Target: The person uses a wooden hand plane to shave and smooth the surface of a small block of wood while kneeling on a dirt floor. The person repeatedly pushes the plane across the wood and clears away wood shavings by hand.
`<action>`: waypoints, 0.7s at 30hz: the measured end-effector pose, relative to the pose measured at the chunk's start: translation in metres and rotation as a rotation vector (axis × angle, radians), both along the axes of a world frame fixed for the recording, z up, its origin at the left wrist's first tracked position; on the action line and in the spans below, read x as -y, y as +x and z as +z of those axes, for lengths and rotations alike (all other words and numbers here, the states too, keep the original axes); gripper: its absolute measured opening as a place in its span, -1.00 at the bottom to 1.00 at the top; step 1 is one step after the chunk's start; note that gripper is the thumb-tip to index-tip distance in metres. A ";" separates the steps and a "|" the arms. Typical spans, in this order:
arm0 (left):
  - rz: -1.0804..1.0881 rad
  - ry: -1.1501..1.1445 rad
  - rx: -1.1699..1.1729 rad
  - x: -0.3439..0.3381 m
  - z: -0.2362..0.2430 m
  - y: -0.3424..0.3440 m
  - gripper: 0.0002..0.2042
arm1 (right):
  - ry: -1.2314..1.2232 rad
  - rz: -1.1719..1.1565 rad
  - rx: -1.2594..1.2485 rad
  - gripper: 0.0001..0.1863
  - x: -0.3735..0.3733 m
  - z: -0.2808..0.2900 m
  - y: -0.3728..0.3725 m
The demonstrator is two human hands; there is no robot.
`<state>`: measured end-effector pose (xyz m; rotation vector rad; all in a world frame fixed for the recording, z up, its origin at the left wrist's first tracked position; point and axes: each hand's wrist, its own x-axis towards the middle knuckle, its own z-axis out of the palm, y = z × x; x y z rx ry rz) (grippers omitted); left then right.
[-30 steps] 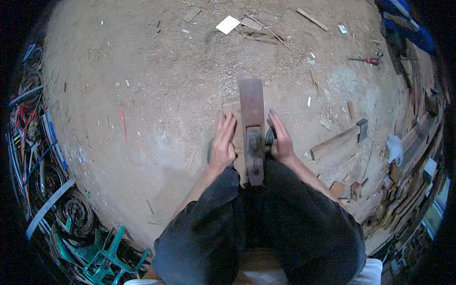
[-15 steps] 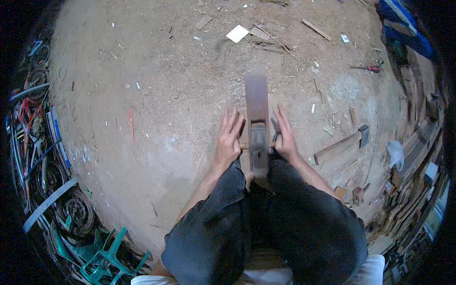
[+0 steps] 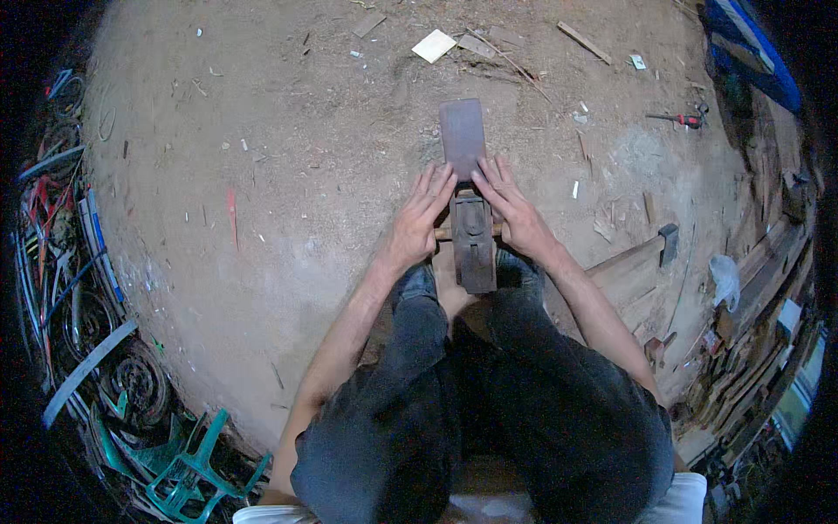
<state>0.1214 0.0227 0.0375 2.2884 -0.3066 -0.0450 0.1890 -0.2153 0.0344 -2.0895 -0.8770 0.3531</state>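
A long wooden hand plane with a dark, slotted rear part and a crossbar lies lengthwise between my hands, above a pale wooden piece that is mostly hidden. My left hand grips the crossbar's left side, its long fingers reaching forward against the plane's body. On the right side my right hand does likewise, fingertips at the plane's edge. My thumbs are mostly hidden. Both my shins and knees frame the pale piece from below.
An adze-like tool and a red-handled screwdriver lie at right, near a plastic bag and stacked boards. Piled metal scrap and a broken green plastic chair line the left. Wood scraps dot the dirt floor.
The plane and both my hands have moved forward, away from my body. My hands have drawn inward, their fingertips now at the plane's body instead of apart from it.
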 end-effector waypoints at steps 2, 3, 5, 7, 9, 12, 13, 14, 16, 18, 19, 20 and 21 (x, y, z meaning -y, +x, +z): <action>-0.046 -0.023 -0.045 -0.001 0.001 -0.007 -0.14 | 0.034 0.028 -0.054 -0.05 0.003 0.000 -0.008; -0.043 -0.029 -0.057 0.000 0.002 -0.018 -0.14 | 0.050 0.032 -0.067 -0.04 0.004 -0.005 -0.020; -0.051 -0.024 -0.073 0.015 0.000 -0.038 -0.16 | 0.035 0.037 -0.022 -0.04 0.025 -0.026 -0.046; -0.054 -0.036 -0.086 0.024 0.003 -0.068 -0.18 | 0.007 0.069 -0.045 -0.04 0.039 -0.035 -0.077; -0.045 -0.042 -0.085 0.026 -0.005 -0.084 -0.20 | 0.060 0.046 -0.088 0.01 0.040 -0.023 -0.092; 0.009 -0.031 -0.041 0.028 -0.003 -0.057 -0.21 | -0.097 0.055 -0.015 0.03 0.035 -0.015 -0.061; 0.021 -0.037 0.001 0.028 -0.008 -0.040 -0.21 | -0.082 0.018 0.145 -0.04 0.033 -0.031 -0.046; 0.027 -0.044 -0.012 0.017 -0.004 -0.027 -0.20 | -0.003 0.019 0.086 -0.05 0.018 -0.030 -0.032; 0.035 -0.096 -0.023 0.008 0.002 -0.007 -0.20 | 0.115 0.016 -0.017 -0.07 0.007 -0.008 -0.003; 0.032 -0.064 -0.046 0.010 0.001 -0.010 -0.19 | 0.107 0.017 0.006 -0.04 0.009 -0.017 -0.007; 0.038 -0.052 -0.070 0.013 0.001 -0.017 -0.19 | 0.116 0.013 0.007 -0.03 0.011 -0.018 -0.013; 0.045 -0.039 -0.095 0.015 0.002 -0.024 -0.19 | 0.126 0.010 0.007 -0.01 0.011 -0.020 -0.021; 0.039 -0.093 -0.077 0.009 -0.003 -0.038 -0.20 | 0.120 0.059 -0.034 -0.06 0.010 -0.020 -0.031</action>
